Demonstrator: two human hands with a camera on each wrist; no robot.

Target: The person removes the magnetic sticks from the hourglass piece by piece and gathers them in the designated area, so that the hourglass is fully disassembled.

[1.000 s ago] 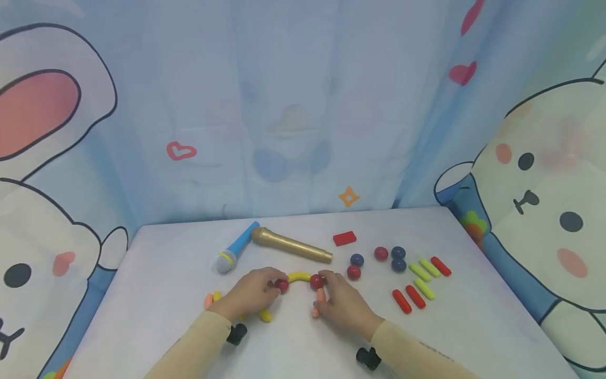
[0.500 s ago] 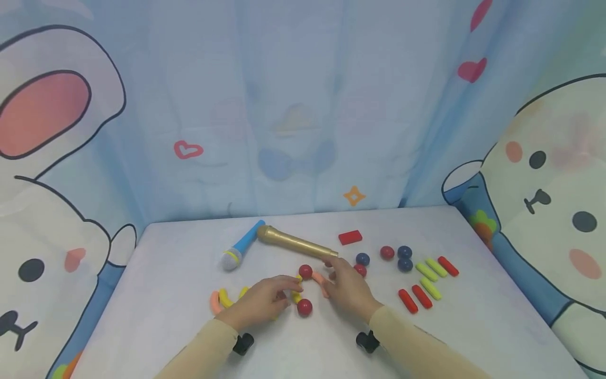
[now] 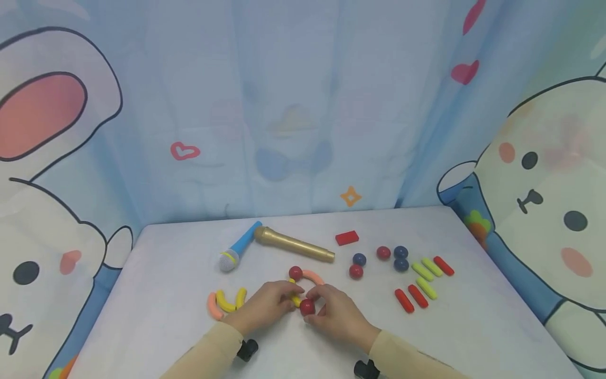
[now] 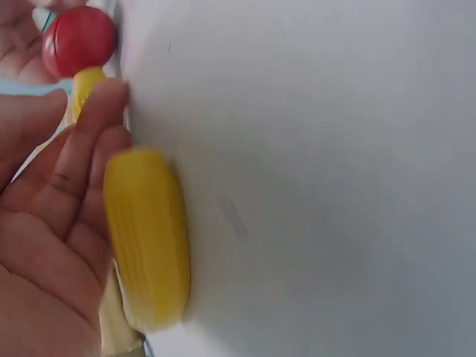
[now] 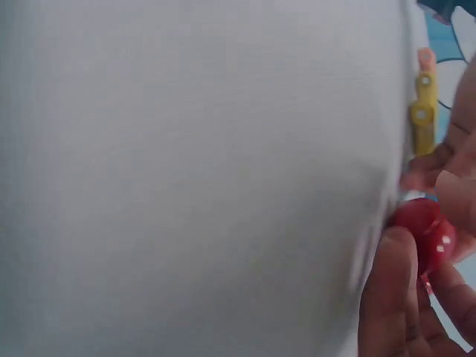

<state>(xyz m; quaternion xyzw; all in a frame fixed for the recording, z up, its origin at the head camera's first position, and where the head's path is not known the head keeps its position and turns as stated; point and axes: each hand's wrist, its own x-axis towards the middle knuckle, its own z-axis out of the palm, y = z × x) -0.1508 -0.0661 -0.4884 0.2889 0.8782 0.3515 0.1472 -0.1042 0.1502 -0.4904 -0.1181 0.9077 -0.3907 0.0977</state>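
A joined chain lies between the hands: a red ball [image 3: 295, 272], a curved peach stick [image 3: 313, 276], a curved yellow stick [image 3: 296, 301] and a nearer red ball [image 3: 307, 307]. My left hand [image 3: 267, 305] pinches the yellow stick, one end of which meets the nearer ball. That ball [image 5: 425, 234] sits between the thumb and fingers of my right hand [image 3: 338, 313]. Beside the left palm in the left wrist view lies a loose yellow piece [image 4: 149, 238]. Fingers partly hide the yellow stick.
Left of the left hand lie a peach stick [image 3: 214, 306] and curved yellow sticks [image 3: 224, 301]. A blue microphone [image 3: 240, 246] and gold microphone [image 3: 293, 245] lie behind. To the right are a red block [image 3: 347, 238], blue balls [image 3: 401, 258], red sticks [image 3: 404, 301] and lime sticks [image 3: 427, 288].
The chain has turned from a sideways arc to standing along my left fingers, its peach stick now reaching right from the far ball. My right hand has shifted from the peach stick to the nearer ball.
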